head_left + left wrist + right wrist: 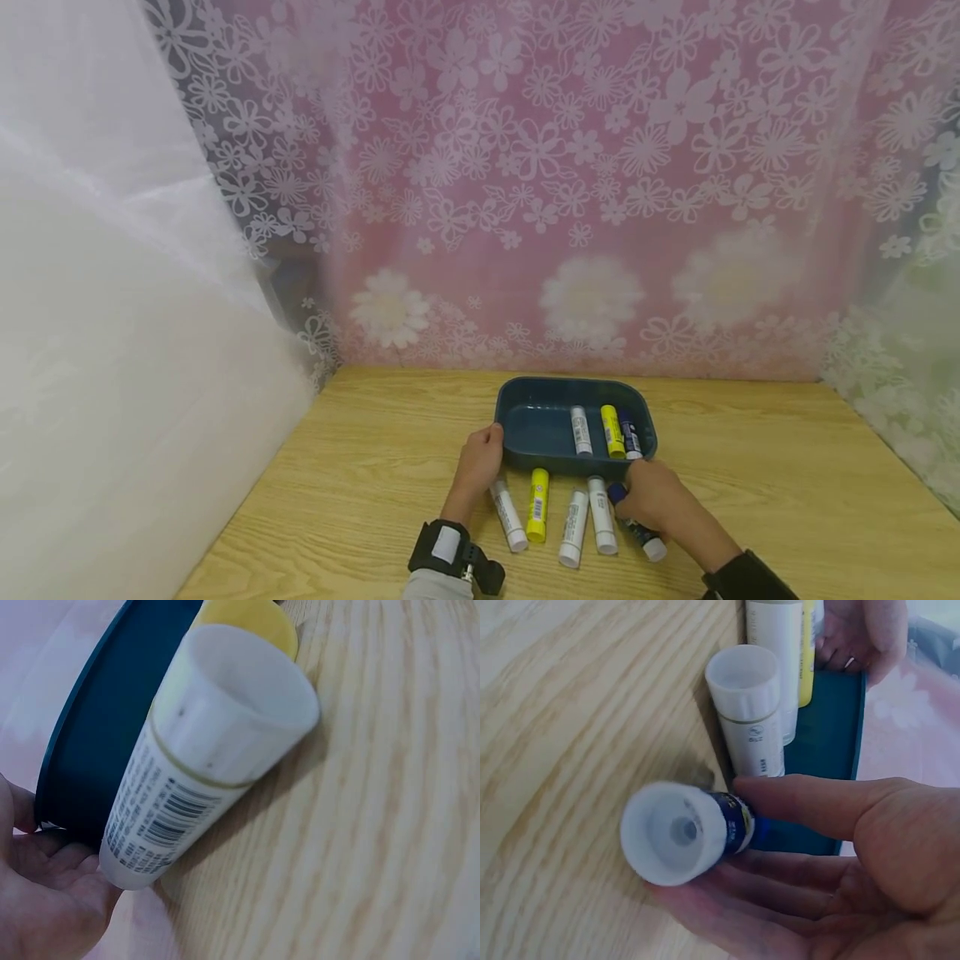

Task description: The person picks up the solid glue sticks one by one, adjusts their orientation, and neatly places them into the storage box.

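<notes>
Blue stick [639, 531]: in the head view, held by the right hand [660, 496], just in front of the right front corner of the tray [532, 429]; the white end is pointed toward the near side.
Right grip: narrow, closed about the blue stick.
Left grip: the tray is held at its left front corner by the left hand [480, 462], with the thumb at the rim.
Tray contents: a small white stick [581, 431], an inner yellow stick [612, 432] and an inner blue stick [630, 437] are contained in the right half.
Front row: a left white stick [509, 515], a yellow stick [537, 506], a middle white stick [574, 529] and a right white stick [602, 515] are laid on the table [360, 467].
Tray corner: in the left wrist view, pinched between thumb and fingers; the left white stick is seen just beside those fingers, barcode exposed. Contact with them cannot be told.
White end: in the right wrist view, the hollow end of the blue stick is presented to the camera; its body is clasped between thumb and fingers. The right white stick is positioned just beside the thumb. Whether the table is touched by the blue stick cannot be told.
</notes>
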The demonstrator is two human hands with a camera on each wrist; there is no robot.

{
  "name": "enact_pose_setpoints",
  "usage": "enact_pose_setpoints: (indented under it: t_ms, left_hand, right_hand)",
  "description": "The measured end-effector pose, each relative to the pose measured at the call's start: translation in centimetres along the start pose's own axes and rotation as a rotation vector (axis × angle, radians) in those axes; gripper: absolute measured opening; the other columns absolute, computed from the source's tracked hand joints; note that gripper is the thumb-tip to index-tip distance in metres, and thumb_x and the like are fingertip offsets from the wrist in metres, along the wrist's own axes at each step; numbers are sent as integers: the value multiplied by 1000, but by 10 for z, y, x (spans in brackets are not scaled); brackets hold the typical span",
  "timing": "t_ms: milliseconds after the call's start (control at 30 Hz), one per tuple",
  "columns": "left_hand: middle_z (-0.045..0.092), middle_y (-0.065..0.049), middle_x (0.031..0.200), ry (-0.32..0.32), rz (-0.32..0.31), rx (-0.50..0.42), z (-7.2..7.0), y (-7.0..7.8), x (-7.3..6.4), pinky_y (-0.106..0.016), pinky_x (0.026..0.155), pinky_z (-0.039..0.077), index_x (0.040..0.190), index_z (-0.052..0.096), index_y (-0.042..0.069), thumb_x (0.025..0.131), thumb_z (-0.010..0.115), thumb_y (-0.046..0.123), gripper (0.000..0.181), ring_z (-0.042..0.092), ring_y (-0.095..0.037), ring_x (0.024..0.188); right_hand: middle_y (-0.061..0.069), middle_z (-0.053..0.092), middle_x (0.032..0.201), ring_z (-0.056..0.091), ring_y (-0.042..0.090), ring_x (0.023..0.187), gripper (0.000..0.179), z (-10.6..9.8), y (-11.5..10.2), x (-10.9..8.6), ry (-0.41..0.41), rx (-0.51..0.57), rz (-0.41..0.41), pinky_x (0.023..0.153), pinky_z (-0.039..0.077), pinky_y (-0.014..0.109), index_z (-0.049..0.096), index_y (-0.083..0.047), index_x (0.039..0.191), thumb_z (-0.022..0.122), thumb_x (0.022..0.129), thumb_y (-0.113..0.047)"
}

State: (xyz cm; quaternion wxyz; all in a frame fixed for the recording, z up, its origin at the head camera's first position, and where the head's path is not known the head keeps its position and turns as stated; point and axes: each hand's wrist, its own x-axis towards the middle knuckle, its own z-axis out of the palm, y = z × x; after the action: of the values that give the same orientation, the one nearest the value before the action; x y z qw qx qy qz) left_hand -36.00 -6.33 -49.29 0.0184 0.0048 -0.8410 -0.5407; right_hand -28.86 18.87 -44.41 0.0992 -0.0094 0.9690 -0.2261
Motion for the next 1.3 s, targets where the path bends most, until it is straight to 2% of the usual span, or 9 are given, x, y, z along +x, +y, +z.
enact_pose_setpoints:
  t_ms: [167, 367, 533, 833, 1300]
  left_hand:
    - [61, -20, 140, 4, 5, -2, 0, 1, 0, -57, 109, 42, 138, 61, 1, 109, 40, 32, 47, 54, -40, 134]
    - [62, -20, 139, 7, 15, 3, 1, 0, 0, -57, 108, 43, 137, 62, 1, 109, 40, 31, 46, 55, -40, 133]
    - [61, -19, 140, 4, -3, -7, 2, -1, 1, -57, 109, 42, 137, 62, 2, 109, 40, 32, 47, 54, -40, 134]
    - [59, -19, 143, -3, -11, -16, 3, -2, 4, -57, 110, 41, 140, 59, 2, 109, 40, 33, 48, 52, -39, 136]
    - [59, -18, 143, -9, -6, -28, 1, 1, 0, -57, 110, 41, 140, 60, 4, 110, 39, 33, 48, 52, -40, 136]
  right_hand:
    - [7, 56, 70, 56, 17, 59, 22, 3, 3, 2, 13, 2, -16, 49, 45, 25, 61, -4, 68, 80, 76, -11]
    - [8, 56, 69, 58, 16, 55, 22, 3, 5, 1, 14, 6, -9, 45, 47, 24, 60, -4, 69, 79, 77, -12]
    - [7, 56, 65, 59, 15, 50, 23, 4, 6, 1, 12, 15, -3, 42, 48, 23, 59, -4, 67, 78, 78, -11]
    - [4, 53, 62, 51, 13, 51, 24, 6, 12, 3, 82, 17, -51, 47, 39, 23, 57, -7, 62, 77, 74, -9]
    - [6, 57, 68, 56, 16, 59, 17, -1, 7, 0, 14, 33, -3, 51, 45, 26, 64, -2, 73, 78, 78, -11]
